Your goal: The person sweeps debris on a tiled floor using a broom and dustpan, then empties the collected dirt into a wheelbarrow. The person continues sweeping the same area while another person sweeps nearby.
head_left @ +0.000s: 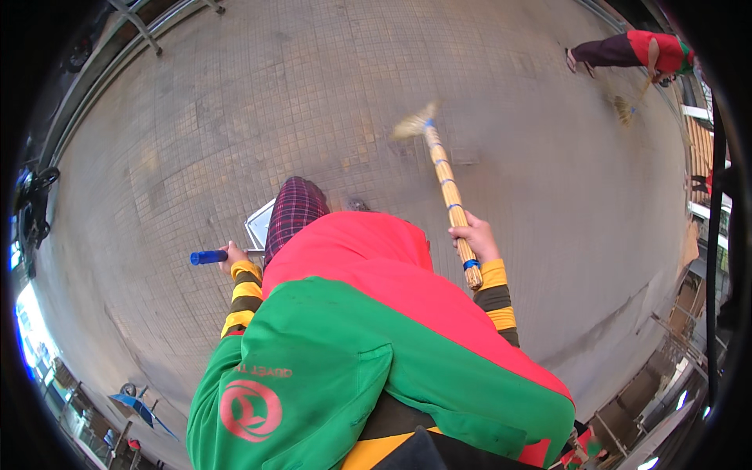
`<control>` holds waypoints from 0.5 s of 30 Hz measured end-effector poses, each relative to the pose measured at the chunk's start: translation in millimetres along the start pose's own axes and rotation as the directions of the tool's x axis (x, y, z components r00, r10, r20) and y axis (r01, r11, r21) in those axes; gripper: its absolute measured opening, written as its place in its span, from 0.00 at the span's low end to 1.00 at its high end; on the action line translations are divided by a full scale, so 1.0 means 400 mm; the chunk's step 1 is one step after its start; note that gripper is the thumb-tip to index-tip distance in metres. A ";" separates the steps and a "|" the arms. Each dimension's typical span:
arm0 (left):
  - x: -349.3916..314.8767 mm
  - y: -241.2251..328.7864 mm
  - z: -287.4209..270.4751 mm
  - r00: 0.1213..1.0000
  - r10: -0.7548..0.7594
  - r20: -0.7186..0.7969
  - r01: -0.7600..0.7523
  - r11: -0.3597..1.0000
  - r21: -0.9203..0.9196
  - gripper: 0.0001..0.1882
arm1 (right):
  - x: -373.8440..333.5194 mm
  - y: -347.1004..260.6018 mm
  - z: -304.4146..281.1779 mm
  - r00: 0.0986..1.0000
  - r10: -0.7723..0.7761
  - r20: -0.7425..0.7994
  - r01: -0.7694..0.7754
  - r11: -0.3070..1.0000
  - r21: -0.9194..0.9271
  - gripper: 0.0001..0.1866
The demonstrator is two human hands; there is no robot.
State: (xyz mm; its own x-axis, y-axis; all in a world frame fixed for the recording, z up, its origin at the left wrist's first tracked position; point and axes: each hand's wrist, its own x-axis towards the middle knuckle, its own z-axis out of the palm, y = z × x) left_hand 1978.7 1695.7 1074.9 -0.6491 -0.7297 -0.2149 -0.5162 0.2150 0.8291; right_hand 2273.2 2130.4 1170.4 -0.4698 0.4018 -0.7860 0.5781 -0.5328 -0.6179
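My right hand (476,236) is closed round the handle of a straw broom (448,184), a pale bundle tied with blue bands. Its bristle head (415,124) fans out over the tiled floor and looks smeared by motion. On the other side, my left hand (233,257) grips a dustpan (259,225) by its handle, which ends in a blue grip (208,257). Part of the light-coloured pan is hidden behind my checked trouser leg (294,215). Striped yellow and dark sleeves cover both my forearms.
A wide tiled floor (258,102) stretches around me. At the far right another person (627,51) in red and dark clothes holds a broom (624,110). Metal railing (102,70) runs along the far left, with a dark motorbike (35,204) below it. Several racks stand along the right edge.
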 end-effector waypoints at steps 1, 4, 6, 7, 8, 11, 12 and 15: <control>-0.005 0.003 0.001 0.997 -0.039 -0.066 0.036 0.998 -0.043 0.07 | 0.014 -0.036 0.024 0.998 -0.024 0.065 0.026 0.999 -0.031 0.25; -0.007 0.012 0.008 0.989 -0.063 -0.135 0.064 0.998 0.003 0.06 | 0.127 -0.138 0.131 0.959 -0.084 0.270 0.128 0.980 -0.152 0.24; -0.013 0.017 0.015 0.989 -0.073 -0.131 0.069 0.997 -0.037 0.07 | 0.230 -0.191 0.231 0.913 -0.101 0.396 0.213 0.944 -0.252 0.24; -0.019 0.021 0.015 0.988 -0.089 -0.123 0.085 0.996 -0.040 0.07 | 0.277 -0.208 0.292 0.886 -0.222 0.408 0.392 0.828 -0.401 0.26; -0.027 0.027 0.019 0.993 -0.049 -0.106 0.046 0.998 -0.032 0.08 | 0.329 -0.219 0.364 0.857 -0.305 0.415 0.497 0.704 -0.507 0.28; -0.054 0.042 0.014 0.972 -0.152 -0.181 0.159 0.987 0.026 0.08 | 0.427 -0.215 0.486 0.869 -0.256 0.423 0.488 0.583 -0.650 0.24; -0.060 0.049 0.013 0.977 -0.125 -0.175 0.139 0.988 0.072 0.09 | 0.464 -0.209 0.514 0.903 -0.206 0.376 0.419 0.613 -0.670 0.24; -0.060 0.064 0.013 0.977 -0.141 -0.160 0.149 0.988 0.039 0.09 | 0.536 -0.178 0.479 0.950 -0.145 0.278 0.302 0.664 -0.684 0.22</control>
State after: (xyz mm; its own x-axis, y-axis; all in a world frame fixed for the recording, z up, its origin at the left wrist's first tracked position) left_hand 1978.2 1721.9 1098.6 -0.4722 -0.8470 -0.2440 -0.6282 0.1291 0.7673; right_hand 2003.5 2111.9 1049.2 -0.7156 0.2519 -0.6515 0.6984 0.2766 -0.6601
